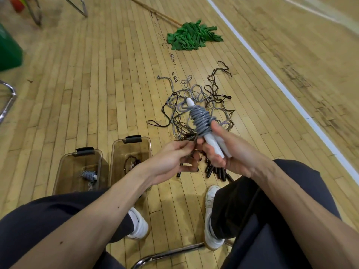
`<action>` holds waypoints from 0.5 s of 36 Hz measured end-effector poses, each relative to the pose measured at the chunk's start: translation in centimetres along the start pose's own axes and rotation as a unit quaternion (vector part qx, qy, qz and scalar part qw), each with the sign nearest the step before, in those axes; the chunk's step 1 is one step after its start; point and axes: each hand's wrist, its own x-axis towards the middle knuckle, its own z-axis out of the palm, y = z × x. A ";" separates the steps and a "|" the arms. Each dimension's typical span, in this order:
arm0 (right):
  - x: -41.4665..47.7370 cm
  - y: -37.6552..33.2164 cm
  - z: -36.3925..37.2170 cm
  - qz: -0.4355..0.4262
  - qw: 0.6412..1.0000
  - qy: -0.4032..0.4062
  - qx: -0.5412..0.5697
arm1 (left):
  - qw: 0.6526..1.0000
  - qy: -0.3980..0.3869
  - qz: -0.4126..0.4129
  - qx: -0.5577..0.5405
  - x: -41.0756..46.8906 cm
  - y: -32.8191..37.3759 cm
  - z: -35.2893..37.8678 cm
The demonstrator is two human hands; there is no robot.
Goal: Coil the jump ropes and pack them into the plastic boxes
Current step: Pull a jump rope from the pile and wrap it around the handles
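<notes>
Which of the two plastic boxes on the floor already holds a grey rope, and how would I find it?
Look at the wooden floor just beyond the person's left leg, where two clear brownish boxes stand side by side. Take the left box, nearer the leg. It holds a grey rope bundle with a white handle; the right box holds a dark rope.

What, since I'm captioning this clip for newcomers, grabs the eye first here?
The grey jump rope coiled round white handles, held up mid-frame by the right hand with the left hand pinching its lower end. Behind it a tangled pile of grey and dark ropes sprawls on the wooden floor, and a green cloth-strip mop lies further back.
</notes>
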 end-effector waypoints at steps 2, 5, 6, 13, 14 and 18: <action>0.1 0.0 -0.2 -0.003 1.000 0.020 -0.016 | 1.000 0.005 -0.003 -0.003 -0.3 0.1 0.2; 0.3 0.6 -0.7 -0.005 0.997 0.033 -0.071 | 0.999 0.022 0.003 0.044 -0.6 0.3 0.3; 0.4 0.8 -0.8 -0.005 0.995 0.035 -0.092 | 0.998 0.025 0.003 0.064 -0.7 0.2 0.3; 0.6 2.4 0.0 -0.039 0.940 0.082 -0.330 | 0.995 0.054 -0.041 0.069 -1.5 -0.6 0.4; 0.8 2.8 0.1 -0.036 0.931 0.083 -0.352 | 0.995 0.062 -0.052 0.051 -1.5 -0.6 0.2; 2.1 4.4 1.2 -0.017 0.893 0.068 -0.445 | 0.992 0.078 -0.091 0.046 -2.1 -1.6 -0.2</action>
